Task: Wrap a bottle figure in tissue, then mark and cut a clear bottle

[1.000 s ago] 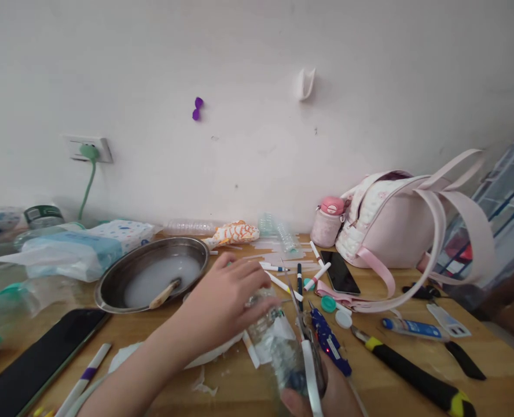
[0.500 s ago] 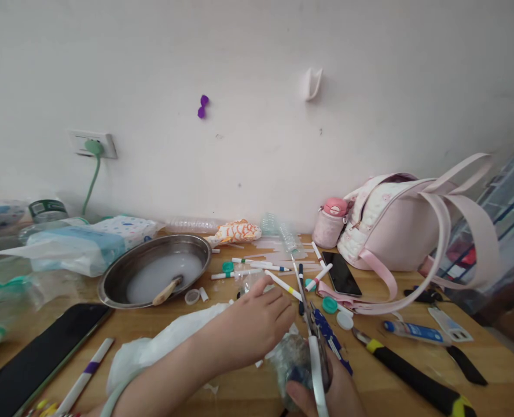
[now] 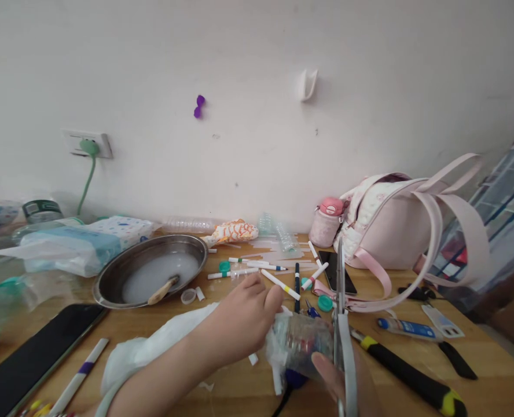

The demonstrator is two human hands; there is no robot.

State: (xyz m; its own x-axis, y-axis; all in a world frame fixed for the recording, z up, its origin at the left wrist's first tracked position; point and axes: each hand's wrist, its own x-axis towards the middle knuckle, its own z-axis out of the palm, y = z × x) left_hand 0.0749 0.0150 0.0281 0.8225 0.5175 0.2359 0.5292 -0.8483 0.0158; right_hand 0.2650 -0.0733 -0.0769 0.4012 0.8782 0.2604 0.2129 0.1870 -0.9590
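Note:
My left hand [image 3: 253,307] is closed, its fingers curled at the near-left end of a clear plastic bottle piece [image 3: 303,344]. What those fingers pinch, if anything, is hidden. My right hand [image 3: 333,376], partly hidden, grips scissors [image 3: 341,301] with light grey handles, blades pointing up and away. Its thumb rests against the right end of the bottle piece. Whitish film or tape [image 3: 277,347] clings to the piece's left end. Beneath it shows a dark blue tool part [image 3: 295,378] with a black cord.
A metal bowl [image 3: 105,298] of cloudy liquid with a wooden-handled brush [image 3: 164,289] stands left. Markers [image 3: 281,284] and caps lie beyond my hands. A black-yellow cutter [image 3: 408,370], glue tube [image 3: 408,328] and pink bag [image 3: 396,226] are right; a dark tablet [image 3: 40,353] lies left.
My right hand has moved right with the scissors, which stand more upright. The plastic bottle piece has turned to lie more sideways. My left hand has drawn slightly left, its fingers curling in.

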